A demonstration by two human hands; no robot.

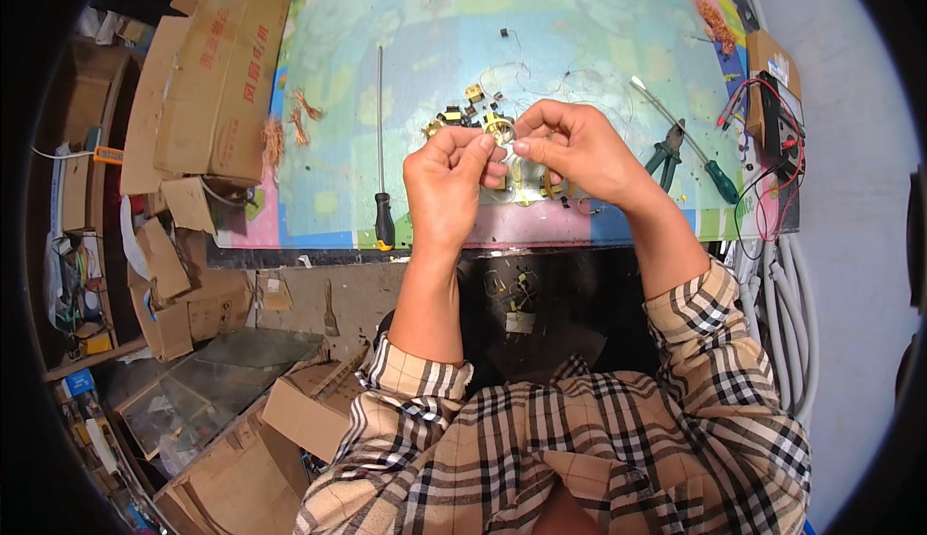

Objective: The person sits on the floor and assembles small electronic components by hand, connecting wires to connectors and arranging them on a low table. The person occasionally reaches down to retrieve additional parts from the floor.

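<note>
Sitting between 9 and 10 o'clock from the hands, at the left edge of the table point(328, 71): brown cardboard box point(208, 81), flaps out. Copper wire bundles point(273, 144) at 9, bunched near the box, probably to stay apart from the loose parts. Screwdriver with black-and-yellow handle point(382, 221), shaft toward 12, handle toward the person, likely for easy pickup. Small parts point(454, 118), black and yellow, heaped around 10 to 11, just beyond the fingertips. Left hand point(449, 168): thumb and forefinger pinched on a yellow ring point(499, 129), which sits mid-table between both hands; fingertip grip presumably because it's small. Right hand point(575, 154): thumb and forefinger drawn close at the ring's right side; can't tell if they grasp it, a thin wire or nothing. More copper wire point(713, 23) at 2. Pliers point(666, 156) just past 3, green screwdriver point(719, 180) beside them, both seemingly parked for the right hand. Black meter point(784, 129) at 3, leads trailing, likely edged aside for space.
</note>
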